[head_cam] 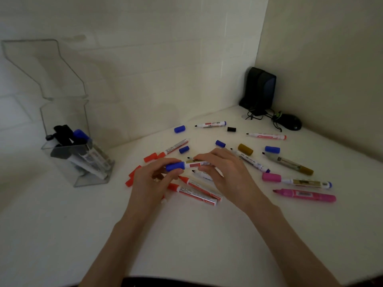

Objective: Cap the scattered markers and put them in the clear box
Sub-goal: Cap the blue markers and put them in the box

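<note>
The marker (196, 164) in hand is held level just above the middle of the scatter, its blue cap (175, 166) pointing to the person's left. The left hand (151, 183) has its fingers curled round the cap end, and the right hand (226, 172) pinches the barrel from above. The step looks like pressing the cap home. The cap sits over the tip, but whether it is fully seated cannot be told. The next move probably calls for a firm push of the two hands together. One hand then has to carry the marker left to the clear box (64, 112), which stands well apart from the pile with its lid (41, 65) tipped up and several markers already leaning inside. Red caps (150, 157) lie on the way, so the carry should lift over them rather than sweep across. Around the hands lie uncapped red markers (194, 193), loose blue caps (220, 143) and a pink marker (304, 194), so much of the task remains. The surface (186, 235) is bare between the pile and the person, which gives room to draw back. Behind and to the right the walls (321, 59) close in, with a speaker (261, 90) and a mouse (290, 122) in the corner. The box stands near the surface's left limit, so a hard drop could nudge it.
</note>
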`<state>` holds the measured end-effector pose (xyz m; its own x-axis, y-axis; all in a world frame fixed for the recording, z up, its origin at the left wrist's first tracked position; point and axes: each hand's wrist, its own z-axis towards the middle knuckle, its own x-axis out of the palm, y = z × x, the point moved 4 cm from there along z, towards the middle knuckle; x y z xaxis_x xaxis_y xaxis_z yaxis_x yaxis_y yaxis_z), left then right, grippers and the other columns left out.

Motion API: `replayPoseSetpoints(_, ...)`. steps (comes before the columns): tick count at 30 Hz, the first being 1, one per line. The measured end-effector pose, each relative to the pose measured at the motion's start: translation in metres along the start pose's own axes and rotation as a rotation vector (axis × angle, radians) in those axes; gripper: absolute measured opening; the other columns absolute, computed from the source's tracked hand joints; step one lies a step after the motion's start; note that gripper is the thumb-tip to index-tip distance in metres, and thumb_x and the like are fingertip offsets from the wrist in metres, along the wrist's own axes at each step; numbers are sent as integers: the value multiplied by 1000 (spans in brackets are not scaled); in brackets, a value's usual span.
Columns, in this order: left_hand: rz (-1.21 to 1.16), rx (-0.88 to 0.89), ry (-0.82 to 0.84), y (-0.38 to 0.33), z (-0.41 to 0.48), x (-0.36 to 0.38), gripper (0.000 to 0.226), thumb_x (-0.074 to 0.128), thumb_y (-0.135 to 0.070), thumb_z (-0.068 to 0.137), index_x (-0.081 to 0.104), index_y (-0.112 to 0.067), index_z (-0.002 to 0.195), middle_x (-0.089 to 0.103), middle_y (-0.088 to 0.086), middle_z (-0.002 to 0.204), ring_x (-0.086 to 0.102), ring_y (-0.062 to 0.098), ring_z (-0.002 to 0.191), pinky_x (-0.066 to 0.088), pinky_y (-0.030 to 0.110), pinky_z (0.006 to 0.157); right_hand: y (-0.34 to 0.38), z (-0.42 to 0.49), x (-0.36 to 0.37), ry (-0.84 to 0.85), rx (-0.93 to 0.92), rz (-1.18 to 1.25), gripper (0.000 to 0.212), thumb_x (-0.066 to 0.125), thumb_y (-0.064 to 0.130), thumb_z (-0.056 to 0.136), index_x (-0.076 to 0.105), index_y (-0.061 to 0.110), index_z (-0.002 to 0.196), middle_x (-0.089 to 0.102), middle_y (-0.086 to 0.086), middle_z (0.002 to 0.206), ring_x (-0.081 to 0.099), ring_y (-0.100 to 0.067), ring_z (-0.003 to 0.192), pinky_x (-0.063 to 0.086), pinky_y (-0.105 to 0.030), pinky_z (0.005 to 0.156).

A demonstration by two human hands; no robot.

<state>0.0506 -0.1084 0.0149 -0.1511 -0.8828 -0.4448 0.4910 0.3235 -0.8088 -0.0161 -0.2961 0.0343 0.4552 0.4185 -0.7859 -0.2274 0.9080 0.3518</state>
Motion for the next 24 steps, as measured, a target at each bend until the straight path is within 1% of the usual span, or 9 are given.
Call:
replayPoseSetpoints(4,48,40,-48,-1,-2,-2,33,74,-14,89,67,-42,106,66,-27,100,64,-9,93,49,7,87,8,-2,2,-40,-31,3,39,43,33,96,68,19,121,67,-3,97,60,-20,84,54,-37,72)
replayPoseSetpoints(7,70,89,-75,-1,-3,-3,28,73,-10,90,73,-30,110,70,-19,104,69,1,96,56,23,92,12,-3,6,-51,-45,7,45,39,34,93,70,13,119,68,-6,93,61,-22,79,55,-36,69)
replayPoseSetpoints(11,123,101,-104,2,-2,-1,23,73,-10,90,78,-17,112,78,-1,106,74,15,95,61,42,89,12,-4,9,-64,-67,-11,33,62,18,87,70,6,117,70,-10,93,62,-25,76,57,-40,68)
replayPoseSetpoints(14,156,120,-106,0,-4,0,22,73,-10,90,78,-14,112,78,1,104,73,13,92,60,37,89,12,-5,13,-56,-84,-35,42,82,9,75,70,3,115,71,-14,92,65,-27,76,58,-41,68)
replayPoseSetpoints(16,158,123,-89,-1,-5,-1,23,73,-12,90,77,-15,113,78,0,104,71,9,91,59,32,90,11,-7,15,-49,-57,-42,44,84,9,74,70,5,116,71,-13,93,66,-27,77,59,-41,69)
replayPoseSetpoints(18,177,100,-44,-1,-3,-1,23,72,-15,92,76,-18,114,76,-3,106,67,7,94,55,31,94,12,-8,18,-55,-42,-20,42,81,9,78,69,5,118,71,-14,97,66,-27,82,59,-43,73)
replayPoseSetpoints(20,160,64,-4,-4,1,-3,18,70,-20,93,72,-24,110,70,-14,104,62,0,94,51,28,95,12,-7,19,-74,21,62,32,70,12,89,68,10,121,69,-9,103,64,-22,90,56,-35,82)
replayPoseSetpoints(22,54,25,3,-10,4,-7,11,70,-28,91,67,-27,102,69,-16,100,64,3,91,54,21,84,10,-1,19,-57,124,151,29,56,25,98,63,22,126,65,3,112,56,-8,100,45,-19,90)
replayPoseSetpoints(24,-98,17,-24,-13,4,-15,17,71,-34,88,70,-21,100,71,-7,96,69,14,89,58,24,74,13,3,20,8,125,222,38,49,42,96,56,33,133,60,12,118,53,-1,104,45,-19,93)
